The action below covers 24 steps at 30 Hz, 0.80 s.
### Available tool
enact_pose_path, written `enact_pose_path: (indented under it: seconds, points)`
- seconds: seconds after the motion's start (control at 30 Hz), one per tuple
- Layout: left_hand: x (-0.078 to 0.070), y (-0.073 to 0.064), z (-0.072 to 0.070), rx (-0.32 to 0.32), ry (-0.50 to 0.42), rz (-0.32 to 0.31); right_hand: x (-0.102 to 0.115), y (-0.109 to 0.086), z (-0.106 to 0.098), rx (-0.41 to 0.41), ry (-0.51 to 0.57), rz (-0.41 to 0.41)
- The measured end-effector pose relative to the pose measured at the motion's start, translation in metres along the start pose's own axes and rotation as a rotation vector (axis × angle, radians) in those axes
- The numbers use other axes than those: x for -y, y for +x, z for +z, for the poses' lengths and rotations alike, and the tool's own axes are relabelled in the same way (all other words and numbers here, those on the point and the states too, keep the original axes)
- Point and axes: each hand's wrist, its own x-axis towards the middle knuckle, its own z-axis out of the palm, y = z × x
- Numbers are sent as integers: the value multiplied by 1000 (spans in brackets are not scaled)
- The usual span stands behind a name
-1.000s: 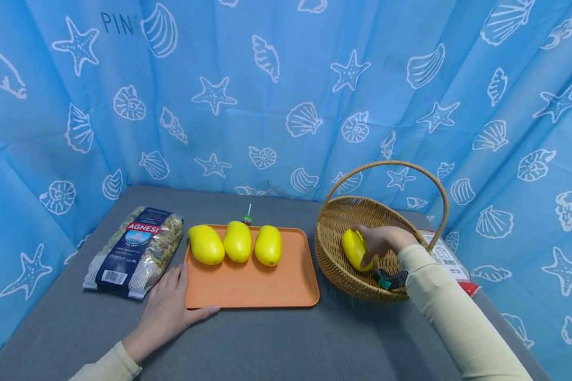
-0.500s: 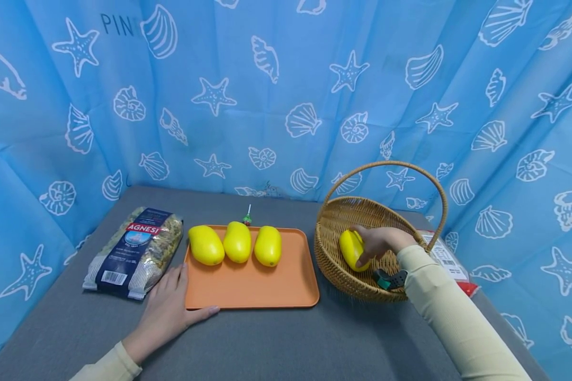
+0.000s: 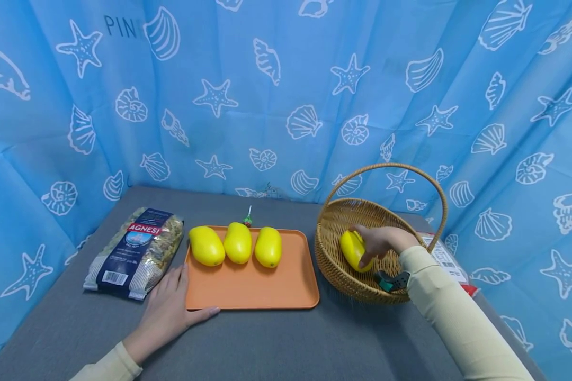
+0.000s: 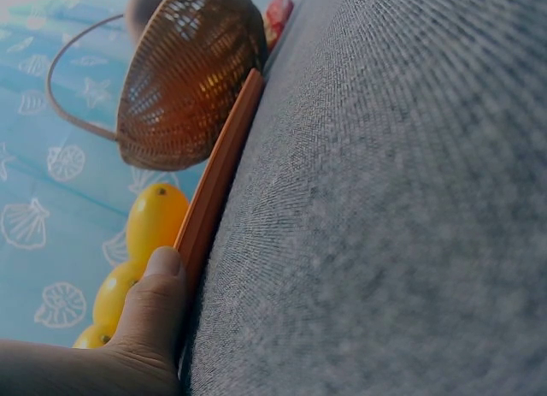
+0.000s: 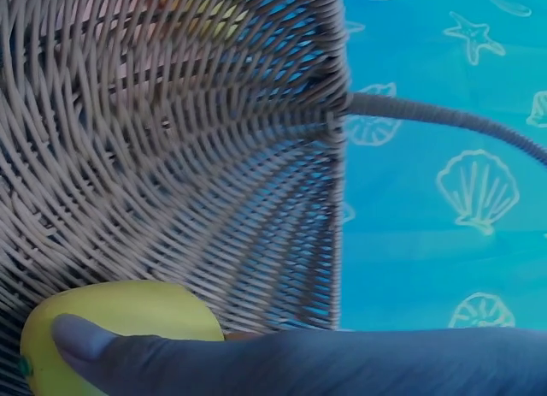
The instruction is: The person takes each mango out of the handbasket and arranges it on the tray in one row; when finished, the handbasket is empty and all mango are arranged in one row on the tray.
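Observation:
In the head view my right hand (image 3: pixel 380 242) reaches into a wicker basket (image 3: pixel 336 275) and grips a yellow mango (image 3: pixel 351 251). Its thumb (image 5: pixel 128 353) lies across that mango in the right wrist view; the other fingers are mostly hidden. My left hand (image 3: pixel 166 306) rests at the near left corner of an orange tray (image 3: pixel 262 290), fingers along the side and thumb against the front edge. Along the tray's back half lie three more mangoes: a left one (image 3: pixel 206 246), a middle one (image 3: pixel 237 243) and a right one (image 3: pixel 268 247).
A bag of Agnesi pasta (image 3: pixel 135 251) lies left of the tray. Behind the tray is a lollipop (image 3: pixel 248 217). The basket's tall handle (image 3: pixel 386 165) arches over its opening. A red and white package (image 3: pixel 445 259) sits partly hidden right of the basket. A blue shell-print curtain (image 3: pixel 286 95) hangs behind.
Inside the basket, the right hand and the gripped mango have shifted very slightly to the left. The left hand, tray and other mangoes stay in place.

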Motion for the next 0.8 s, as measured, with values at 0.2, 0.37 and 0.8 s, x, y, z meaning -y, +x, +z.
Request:
enact_pose_path:
  seconds: [0.2, 0.37, 0.8]
  points:
    - [-1, -1, -2, 7, 5, -4, 6, -22, -9, -93, -120, -83]
    - [-1, -1, -2, 9, 4, 4, 11, -48, -12, -192, -155, -206]
    - [-2, -1, 0, 5, -4, 6, 32, -98, -7, -374, -169, -399]
